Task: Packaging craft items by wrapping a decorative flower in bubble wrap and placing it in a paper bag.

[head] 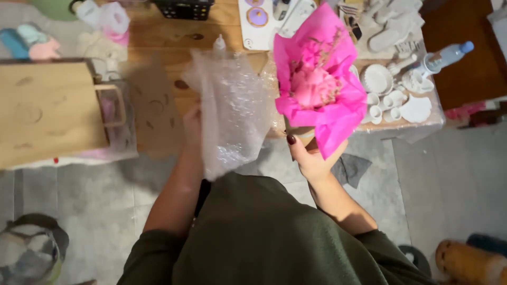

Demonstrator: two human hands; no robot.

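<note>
- Over the near edge of the wooden tabletop [158, 37], the person's two hands are raised side by side, apart from each other, each closed on its own thing.
- Left hand [192, 126]: gripping a crumpled sheet of clear bubble wrap [232, 105], which stands up from the fingers and hangs down over the wrist (the fingertips are hidden behind the plastic).
- Right hand [309, 155]: clamped from below on a bunch of pink flowers [316, 87] wrapped in bright pink tissue paper [338, 119]; the thumb with its dark red nail lies against the wrap's near edge.
- The flower bundle is held just right of the bubble wrap, its left edge close beside the plastic; whether the two touch I cannot tell.
- Left on the tabletop lies a brown paper bag [50, 111] on its side, its handle pointing right toward the hands.
- Right of the flowers, small white ceramic pieces [388, 89] – cups, dishes, a scalloped plate – sit clustered on the tabletop.
- Farther right, a clear water bottle [449, 55] with a blue cap lies tilted.
- At the far edge, a white tray [248, 29] carries a purple round piece [257, 17].
- Far left, pastel pink and blue objects [29, 42] lie blurred, well apart from the hands.
- Below the hands, the person's dark green garment [264, 232] fills the near middle, above a grey tiled floor [95, 211].
</note>
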